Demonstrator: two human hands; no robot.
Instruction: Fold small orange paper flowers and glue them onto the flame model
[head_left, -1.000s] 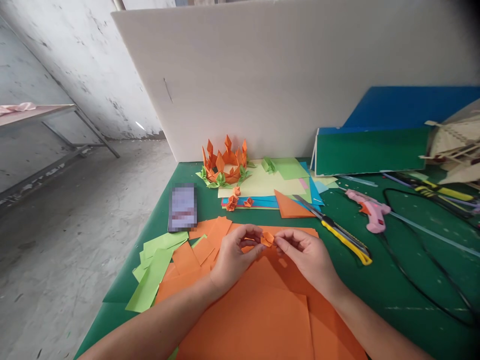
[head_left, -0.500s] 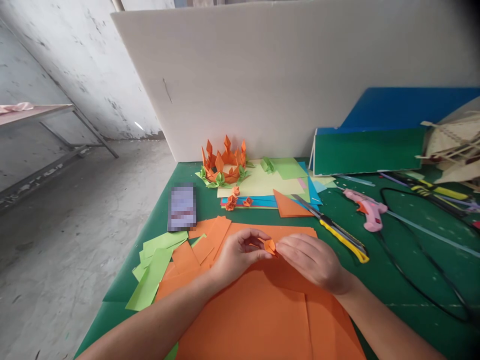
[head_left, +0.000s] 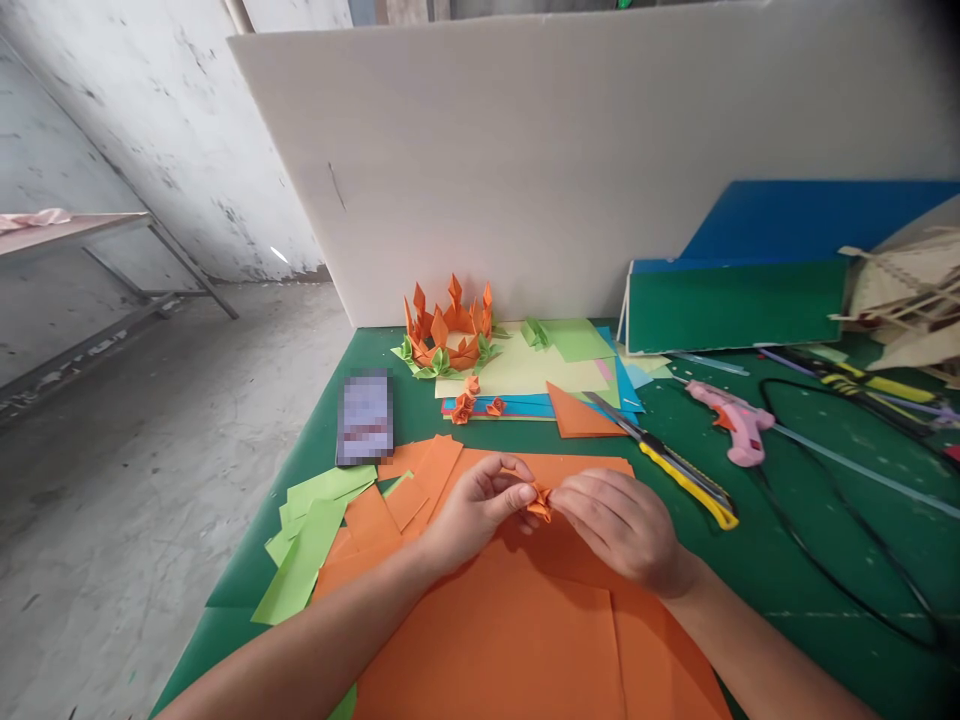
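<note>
My left hand (head_left: 474, 510) and my right hand (head_left: 619, 525) meet over large orange paper sheets (head_left: 525, 620), both pinching a small folded orange paper piece (head_left: 538, 497) between their fingertips. The fingers of both hands are curled closed around it. Small orange squares (head_left: 409, 480) and light green paper strips (head_left: 307, 540) lie to the left of my left hand. Three small orange paper roses (head_left: 472, 400) rest on a stack of coloured sheets beyond my hands. An orange and green origami crown (head_left: 448, 332) stands at the back.
A yellow utility knife (head_left: 675, 470) lies right of my hands. A pink glue gun (head_left: 731, 420) with black cable (head_left: 840, 560) sits further right. A phone (head_left: 365, 415) lies left. A white board (head_left: 570, 150) stands behind; green and blue boards (head_left: 739, 300) lean at right.
My right hand turned palm-down and closed over the folded piece; both hands shifted slightly while working the small orange fold. Nothing else on the table moved.
</note>
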